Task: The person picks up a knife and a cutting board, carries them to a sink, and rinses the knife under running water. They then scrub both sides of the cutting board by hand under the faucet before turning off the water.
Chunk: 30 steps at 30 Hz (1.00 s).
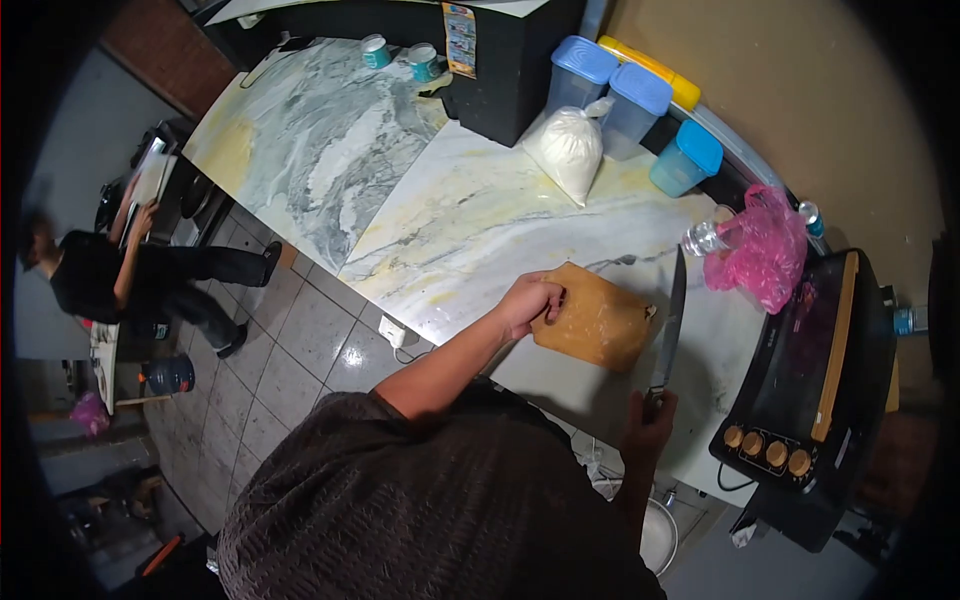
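A wooden cutting board (600,325) lies on the marble counter (470,215). My left hand (530,302) rests on the board's left edge, fingers curled over it. My right hand (650,420) grips the dark handle of a long knife (672,315), whose blade points away from me along the board's right side. Nothing lies on the board's surface that I can make out.
A black oven (810,390) with several knobs stands at the right. A pink plastic bag (762,250) and a clear bottle (705,238) sit beside it. A white bag (570,150) and blue-lidded containers (640,105) stand at the back. Another person (130,275) is at the far left.
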Available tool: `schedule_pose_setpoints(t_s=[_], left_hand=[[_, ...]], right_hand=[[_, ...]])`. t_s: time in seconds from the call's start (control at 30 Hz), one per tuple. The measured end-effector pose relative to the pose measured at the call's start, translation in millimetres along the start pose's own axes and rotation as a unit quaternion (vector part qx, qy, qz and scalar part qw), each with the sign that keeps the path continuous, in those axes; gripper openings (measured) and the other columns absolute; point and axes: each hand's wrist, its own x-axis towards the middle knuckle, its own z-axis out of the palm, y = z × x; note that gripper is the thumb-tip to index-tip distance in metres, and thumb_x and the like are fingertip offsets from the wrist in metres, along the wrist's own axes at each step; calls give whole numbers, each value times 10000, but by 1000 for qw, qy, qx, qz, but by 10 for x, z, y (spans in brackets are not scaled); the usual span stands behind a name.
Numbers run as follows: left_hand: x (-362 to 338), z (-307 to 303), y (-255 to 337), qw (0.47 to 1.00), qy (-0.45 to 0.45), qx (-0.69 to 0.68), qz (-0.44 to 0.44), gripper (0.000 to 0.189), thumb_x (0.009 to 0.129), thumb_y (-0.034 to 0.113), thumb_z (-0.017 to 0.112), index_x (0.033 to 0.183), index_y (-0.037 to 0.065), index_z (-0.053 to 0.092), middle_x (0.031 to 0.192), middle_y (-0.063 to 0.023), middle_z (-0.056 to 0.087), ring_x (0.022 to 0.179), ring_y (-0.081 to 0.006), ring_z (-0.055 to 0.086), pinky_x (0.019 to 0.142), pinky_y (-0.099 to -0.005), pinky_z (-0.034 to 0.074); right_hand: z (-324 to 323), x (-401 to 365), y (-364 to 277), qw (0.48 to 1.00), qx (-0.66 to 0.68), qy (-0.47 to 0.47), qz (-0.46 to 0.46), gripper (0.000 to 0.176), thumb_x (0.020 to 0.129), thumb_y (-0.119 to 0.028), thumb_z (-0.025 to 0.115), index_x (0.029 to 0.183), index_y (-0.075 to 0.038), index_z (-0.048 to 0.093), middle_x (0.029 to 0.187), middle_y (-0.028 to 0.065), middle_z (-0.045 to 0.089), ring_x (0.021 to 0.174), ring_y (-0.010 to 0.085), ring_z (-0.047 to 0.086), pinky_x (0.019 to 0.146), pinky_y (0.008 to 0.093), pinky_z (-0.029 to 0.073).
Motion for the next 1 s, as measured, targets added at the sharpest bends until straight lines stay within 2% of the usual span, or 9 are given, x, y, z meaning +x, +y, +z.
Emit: schedule_pose_setpoints(t_s=[0.07, 0.23, 0.47, 0.53, 0.67, 0.73, 0.77, 0.83, 1.0], left_hand=[[-116, -103, 64, 1000, 20, 2, 0, 103, 676, -46, 455, 745, 1, 516, 635, -66, 484, 481, -143, 447, 445, -259, 360], [-401, -351, 196, 997, 42, -26, 52, 129, 624, -54, 451, 734, -23, 509, 681, -90, 490, 524, -167, 462, 489, -262, 385], [-577, -428, 106, 995, 55, -78, 11, 83, 623, 12, 439, 700, 1, 468, 693, -72, 440, 547, -166, 416, 510, -280, 369], [-567, -417, 21, 995, 53, -86, -20, 88, 627, 7, 434, 707, 3, 470, 695, -73, 447, 554, -171, 426, 512, -283, 374], [-611, -237, -100, 995, 86, -59, 0, 96, 634, 13, 435, 721, 5, 476, 692, -74, 458, 564, -178, 439, 518, -286, 383], [-616, -200, -152, 995, 77, -64, -19, 109, 641, 26, 443, 740, 5, 485, 689, -73, 470, 569, -184, 451, 528, -285, 394], [-627, -172, -180, 995, 76, -63, -21, 109, 641, 26, 443, 740, 5, 485, 689, -73, 470, 569, -184, 451, 528, -285, 394], [-669, -104, -193, 992, 86, -91, -28, 111, 646, 43, 459, 747, 9, 488, 689, -66, 471, 568, -179, 450, 532, -283, 399], [-753, -48, -221, 993, 66, -68, -63, 112, 658, 81, 478, 755, 27, 489, 706, -47, 465, 583, -162, 442, 566, -269, 398]], right_hand=[[-12, 36, -25, 1000, 11, -10, 27, 233, 815, -181, 657, 788, -41, 472, 563, -30, 397, 523, 55, 350, 462, 239, 296], [-119, 211, 37, 990, -96, -95, -29, 286, 841, -223, 639, 697, -47, 465, 558, -38, 370, 534, 57, 331, 469, 257, 291], [-14, 383, -10, 993, -21, -107, -45, 218, 847, -161, 609, 728, -34, 478, 556, -25, 383, 540, 58, 343, 476, 255, 307], [-10, 423, -110, 989, -12, -123, -84, 231, 828, -146, 620, 725, 2, 477, 540, 44, 430, 521, 80, 379, 479, 281, 353], [-53, 484, -245, 982, -3, -178, -62, 161, 834, -140, 613, 806, 4, 545, 552, 69, 462, 508, 97, 405, 483, 285, 363], [-58, 515, -243, 978, -23, -192, -79, 144, 834, -143, 615, 881, -10, 585, 567, 93, 486, 484, 149, 429, 486, 300, 375], [-62, 525, -249, 978, -23, -191, -77, 144, 834, -143, 615, 881, -10, 585, 567, 93, 486, 484, 149, 429, 486, 300, 375], [-60, 540, -274, 976, -17, -173, -133, 142, 828, -152, 622, 878, -23, 589, 586, 123, 513, 488, 234, 486, 500, 331, 401], [-141, 530, -282, 976, -28, -162, -142, 155, 814, -165, 637, 868, -28, 586, 654, 146, 560, 571, 314, 555, 525, 368, 426]])
